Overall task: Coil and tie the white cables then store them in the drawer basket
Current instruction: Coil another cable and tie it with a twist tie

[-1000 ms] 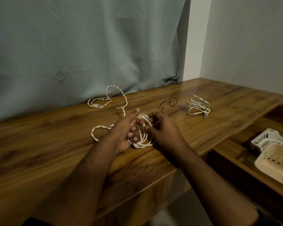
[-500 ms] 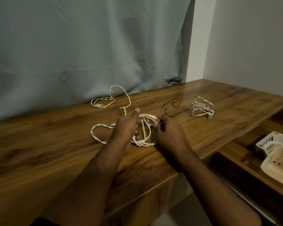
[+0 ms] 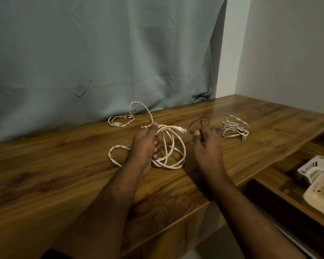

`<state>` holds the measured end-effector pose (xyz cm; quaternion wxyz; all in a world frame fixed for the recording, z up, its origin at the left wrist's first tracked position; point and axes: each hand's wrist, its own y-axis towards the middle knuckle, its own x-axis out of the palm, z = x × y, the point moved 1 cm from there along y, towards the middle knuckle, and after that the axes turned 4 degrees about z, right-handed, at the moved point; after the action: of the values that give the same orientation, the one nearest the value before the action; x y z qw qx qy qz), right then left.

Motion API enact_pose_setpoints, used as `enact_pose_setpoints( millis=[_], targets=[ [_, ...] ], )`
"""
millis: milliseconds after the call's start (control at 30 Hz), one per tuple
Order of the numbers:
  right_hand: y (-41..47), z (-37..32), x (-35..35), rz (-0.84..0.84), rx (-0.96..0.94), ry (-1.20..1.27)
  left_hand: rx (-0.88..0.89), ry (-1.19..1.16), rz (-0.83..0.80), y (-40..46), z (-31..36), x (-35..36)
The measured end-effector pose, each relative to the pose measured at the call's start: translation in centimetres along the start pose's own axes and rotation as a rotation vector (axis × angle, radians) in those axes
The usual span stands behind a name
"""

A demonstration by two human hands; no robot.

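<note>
Right hand [image 3: 206, 146] now apart from coil [image 3: 171, 148]

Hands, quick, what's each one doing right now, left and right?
Left hand: grips the white cable coil.
Right hand: fingers curled near the cable's plug; whether it pinches anything cannot be told.

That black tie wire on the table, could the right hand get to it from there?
Probably yes: the right hand hovers just in front of the black tie wire, with bare table between and nothing blocking.
</note>
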<state>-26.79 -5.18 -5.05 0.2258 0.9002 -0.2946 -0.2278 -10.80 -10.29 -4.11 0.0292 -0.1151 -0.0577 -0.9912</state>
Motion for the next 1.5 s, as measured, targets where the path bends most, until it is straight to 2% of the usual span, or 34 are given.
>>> enact_pose_setpoints(
  millis=[33,100,200,267,333,433,500,567,600,667,733,767,833,900,967,1067,1200,1400,1500],
  targets=[
    [0.3,0.5,-0.1,0.031,0.074,0.024,0.011,-0.023,-0.022,-0.1,0.1,0.0],
    [0.3,1.1,0.3,-0.101,0.252,-0.061,0.033,-0.034,-0.036,-0.3,0.2,0.2],
    [-0.1,0.7,1.3,-0.352,0.166,-0.485,0.053,-0.040,-0.050,-0.5,0.3,0.2],
    [-0.1,0.3,1.5,-0.366,0.069,-0.642,0.059,-0.053,-0.045,-0.6,0.4,0.2],
    [0.1,0.6,1.8,-0.333,0.059,-0.663,0.081,-0.075,-0.015,-0.8,0.5,0.2],
    [0.0,0.7,1.7,-0.251,0.122,-0.576,0.119,-0.065,0.141,-0.5,0.5,-0.1],
    [0.2,0.7,1.2,-0.148,0.192,-0.359,0.094,-0.029,0.280,-0.4,0.3,-0.4],
    [0.2,0.1,0.5,-0.062,0.182,-0.153,0.072,-0.028,0.343,-0.4,0.3,-0.6],
    [0.1,-0.2,0.2,-0.028,0.118,-0.088,0.080,-0.021,0.352,-0.2,0.2,-0.7],
    [-0.7,-1.3,-0.2,0.008,-0.131,0.011,0.146,0.049,0.370,0.2,0.2,-0.7],
    [-1.9,-2.3,-0.1,-0.071,-0.415,0.048,0.224,0.171,0.377,0.6,0.2,-1.1],
    [-2.5,-2.7,0.2,-0.138,-0.526,0.007,0.245,0.240,0.359,0.8,0.1,-1.4],
    [-2.9,-3.0,0.8,-0.203,-0.654,-0.133,0.214,0.251,0.167,0.3,0.3,-1.4],
    [-2.4,-2.8,1.0,-0.176,-0.590,-0.170,0.040,0.178,-0.083,-1.0,0.7,-0.8],
    [-1.8,-2.3,0.7,-0.136,-0.466,-0.121,-0.094,0.137,-0.219,-1.9,1.0,0.0],
    [-1.7,-2.1,0.2,-0.107,-0.426,-0.106,-0.154,0.143,-0.294,-2.3,1.4,0.5],
    [-2.1,-2.1,0.3,-0.241,-0.342,0.094,-0.179,0.152,-0.390,-2.8,2.1,0.0],
    [-2.1,-2.1,0.4,-0.365,-0.289,0.093,-0.144,0.152,-0.414,-2.5,2.7,-0.9],
    [-1.9,-1.9,0.6,-0.368,-0.245,0.027,-0.068,0.143,-0.340,-2.8,2.6,-0.6]
  ],
)
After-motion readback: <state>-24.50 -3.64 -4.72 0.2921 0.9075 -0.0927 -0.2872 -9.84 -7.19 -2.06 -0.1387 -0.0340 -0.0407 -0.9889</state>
